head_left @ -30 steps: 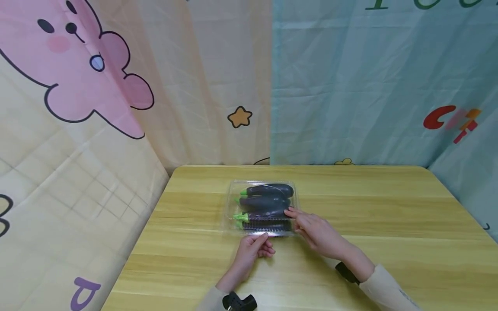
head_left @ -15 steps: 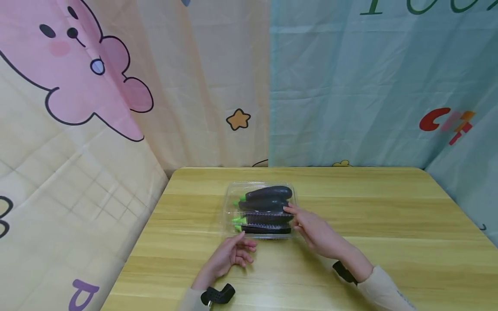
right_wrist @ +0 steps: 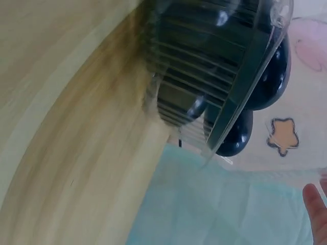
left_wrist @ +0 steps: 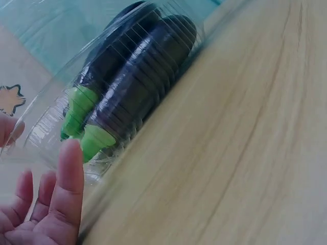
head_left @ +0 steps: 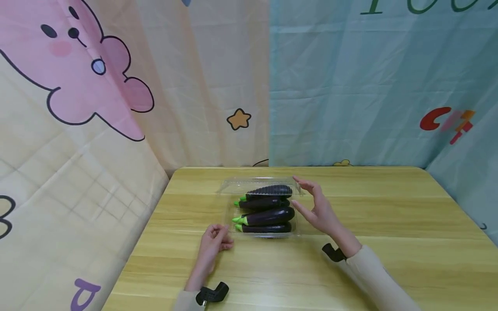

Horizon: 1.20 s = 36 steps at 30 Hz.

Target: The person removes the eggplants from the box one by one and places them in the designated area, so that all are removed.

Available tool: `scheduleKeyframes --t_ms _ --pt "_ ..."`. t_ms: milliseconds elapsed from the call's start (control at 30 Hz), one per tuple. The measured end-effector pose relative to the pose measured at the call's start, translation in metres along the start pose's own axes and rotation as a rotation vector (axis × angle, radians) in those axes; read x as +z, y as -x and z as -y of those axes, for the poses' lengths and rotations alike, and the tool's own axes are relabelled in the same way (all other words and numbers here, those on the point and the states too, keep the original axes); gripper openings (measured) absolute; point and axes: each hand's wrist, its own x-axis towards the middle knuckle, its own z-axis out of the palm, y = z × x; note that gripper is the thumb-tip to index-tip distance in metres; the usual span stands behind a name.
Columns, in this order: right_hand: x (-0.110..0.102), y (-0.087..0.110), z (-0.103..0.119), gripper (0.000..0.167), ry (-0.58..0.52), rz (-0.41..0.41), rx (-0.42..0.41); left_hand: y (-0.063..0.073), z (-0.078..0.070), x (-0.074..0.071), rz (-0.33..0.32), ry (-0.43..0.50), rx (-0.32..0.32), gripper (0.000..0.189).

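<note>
A clear plastic clamshell box [head_left: 227, 220] holds several dark purple eggplants [head_left: 268, 216] with green stems, lying side by side. Its clear lid [head_left: 237, 186] stands raised toward the back, overlapping the farthest eggplant. At the front left corner is my left hand [head_left: 213, 244]; in the left wrist view its thumb [left_wrist: 10, 132] is right at the clear rim and its index finger [left_wrist: 69, 184] points up beside the ribbed wall. My right hand [head_left: 320, 211] is at the box's right side, thumb and fingers spread apart, with a fingertip at the lid's right corner.
The box rests on a wood-grain table [head_left: 373, 207] toward its far edge. Printed curtains [head_left: 334, 86] hang behind the table and at its sides. Each wrist wears a black camera mount [head_left: 212, 293].
The lid has swung up and back, uncovering the front eggplants. My left hand has moved left to the box's corner. My right hand has followed the lid upward, its fingers spreading.
</note>
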Motion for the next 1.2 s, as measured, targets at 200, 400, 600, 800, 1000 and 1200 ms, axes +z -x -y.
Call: scheduleKeyframes --t_ms 200,400,600,800,1000,1200 --pt "0.005 -0.025 0.012 0.057 -0.14 -0.103 0.246 -0.002 0.002 -0.003 0.022 -0.062 0.036 0.043" --pt "0.019 -0.023 -0.012 0.046 -0.206 -0.121 0.432 0.0 0.001 -0.003 0.119 0.009 0.072 0.049" --pt "0.033 -0.005 -0.054 0.059 -0.236 -0.082 0.534 0.006 0.002 0.0 0.228 0.062 0.02 0.058" --pt "0.035 0.001 -0.065 0.061 -0.271 -0.023 0.647 0.009 0.0 0.0 0.269 0.139 -0.013 0.059" --pt "0.034 -0.003 -0.069 0.056 -0.263 0.057 0.796 0.014 0.002 -0.001 0.298 0.175 0.005 0.058" --pt "0.035 -0.004 -0.079 0.054 -0.228 0.101 0.871 0.018 0.002 0.003 0.22 0.123 0.036 0.058"
